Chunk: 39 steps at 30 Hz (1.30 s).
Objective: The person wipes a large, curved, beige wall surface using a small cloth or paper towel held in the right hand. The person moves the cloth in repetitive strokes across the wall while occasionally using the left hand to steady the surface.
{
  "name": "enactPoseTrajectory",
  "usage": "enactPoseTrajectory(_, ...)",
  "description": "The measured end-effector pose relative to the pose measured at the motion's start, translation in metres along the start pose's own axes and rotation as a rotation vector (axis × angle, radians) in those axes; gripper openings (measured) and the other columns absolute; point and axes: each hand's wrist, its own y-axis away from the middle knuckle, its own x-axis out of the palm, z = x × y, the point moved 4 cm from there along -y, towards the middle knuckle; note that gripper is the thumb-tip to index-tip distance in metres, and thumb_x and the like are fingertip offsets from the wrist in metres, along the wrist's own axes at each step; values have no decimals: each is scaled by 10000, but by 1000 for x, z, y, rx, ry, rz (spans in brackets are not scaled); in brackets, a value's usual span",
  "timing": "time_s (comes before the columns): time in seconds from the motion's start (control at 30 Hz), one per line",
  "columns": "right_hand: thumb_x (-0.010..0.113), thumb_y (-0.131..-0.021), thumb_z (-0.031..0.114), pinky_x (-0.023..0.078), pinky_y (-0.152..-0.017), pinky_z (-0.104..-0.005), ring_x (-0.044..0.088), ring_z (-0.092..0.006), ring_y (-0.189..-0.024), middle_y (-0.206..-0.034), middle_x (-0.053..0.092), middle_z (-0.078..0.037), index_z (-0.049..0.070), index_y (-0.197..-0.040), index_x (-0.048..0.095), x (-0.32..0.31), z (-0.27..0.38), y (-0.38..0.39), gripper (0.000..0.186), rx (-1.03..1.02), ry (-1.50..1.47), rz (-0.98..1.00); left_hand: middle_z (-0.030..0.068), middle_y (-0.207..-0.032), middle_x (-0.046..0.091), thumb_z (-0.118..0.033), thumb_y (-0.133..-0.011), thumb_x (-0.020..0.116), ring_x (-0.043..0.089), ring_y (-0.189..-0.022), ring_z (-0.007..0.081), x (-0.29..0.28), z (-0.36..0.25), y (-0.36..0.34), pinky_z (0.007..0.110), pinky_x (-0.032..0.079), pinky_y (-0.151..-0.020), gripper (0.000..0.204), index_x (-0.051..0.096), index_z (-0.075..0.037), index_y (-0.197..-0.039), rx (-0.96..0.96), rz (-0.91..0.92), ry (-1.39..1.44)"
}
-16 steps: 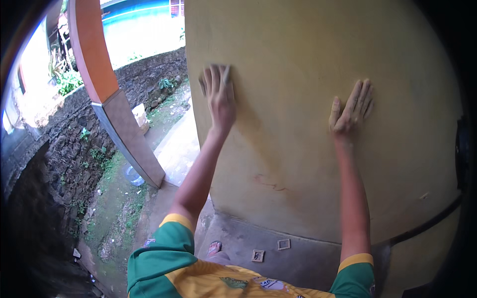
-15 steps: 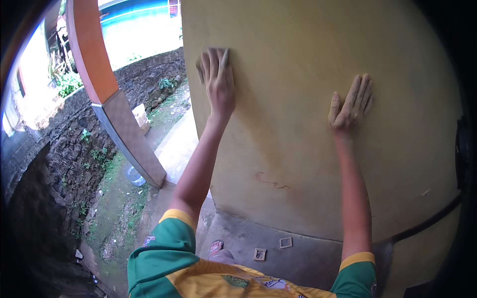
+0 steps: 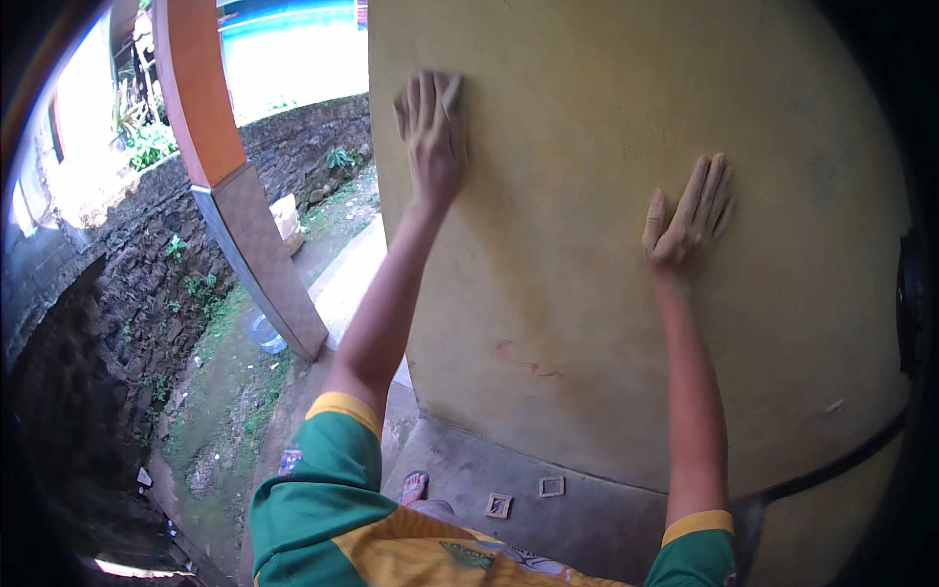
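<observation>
My left hand point(image 3: 433, 147) presses a folded grey-brown sheet of sandpaper point(image 3: 453, 94) against the yellow-ochre wall point(image 3: 577, 245), high up near its left edge. Its fingers lie over the sheet, whose corners stick out on both sides; the hand is slightly blurred. Lower and farther right, my right hand point(image 3: 688, 220) rests flat on the same wall, holding nothing, with thumb apart and fingers stretched upward. Pale dust coats its fingers. Below my left hand, a darker brownish streak slants down the wall, and reddish scrawled marks show lower.
Two small square frames point(image 3: 499, 506) lie on the grey floor point(image 3: 450, 460) by the wall's foot, near my sandalled foot point(image 3: 415, 486). An orange and tiled pillar point(image 3: 256, 230) stands left, before a mossy strip and a stone wall point(image 3: 318, 147). A dark cable point(image 3: 831, 455) curves along the lower right.
My left hand has slid a little upward on the wall with the sandpaper. My right hand stays at the same spot, and the whole view has shifted slightly.
</observation>
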Motion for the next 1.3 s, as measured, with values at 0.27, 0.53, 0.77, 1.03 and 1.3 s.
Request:
enactPoseTrajectory(0.27,489,-1087,454,234,-1278,-587,348,-372,-1589,-1713,366,-204,12,-1649,379,7,4,-1,723,-6,-38,-47,221,-1615,508,-117,-1077,579,372,-1574,399,0,-20,141,580,198,-1299,416,633,-80,-1488,22,171,32)
enactPoseTrajectory(0.53,499,-1086,454,249,-1276,-584,373,-351,-1580,-1698,405,-181,24,-1640,405,5,0,2,708,5,-48,-67,228,-1625,491,-66,-1087,483,389,-1552,443,-9,13,-28,570,249,-1290,426,638,-106,-1482,138,10,102)
enactPoseTrajectory(0.77,505,-1084,452,259,-1273,-585,391,-359,-1569,-1685,425,-188,19,-1631,420,8,5,-2,703,-15,-56,-108,236,-1605,515,-101,-1094,533,366,-1571,431,-11,5,122,597,156,-1300,417,625,-88,-1501,11,67,47)
enactPoseTrajectory(1.03,503,-1083,446,250,-1277,-575,389,-370,-1568,-1694,407,-193,14,-1632,415,6,-5,3,704,-3,-17,-71,228,-1631,484,-121,-1101,486,379,-1557,456,0,-9,-27,608,237,-1272,434,619,-137,-1515,126,45,58)
enactPoseTrajectory(1.3,500,-1084,447,238,-1279,-581,371,-370,-1578,-1699,397,-196,0,-1633,404,5,2,-1,714,-10,-8,-46,154,-1613,540,-84,-1034,574,398,-1575,348,12,-40,91,565,203,-1295,447,687,-180,-1456,237,274,64)
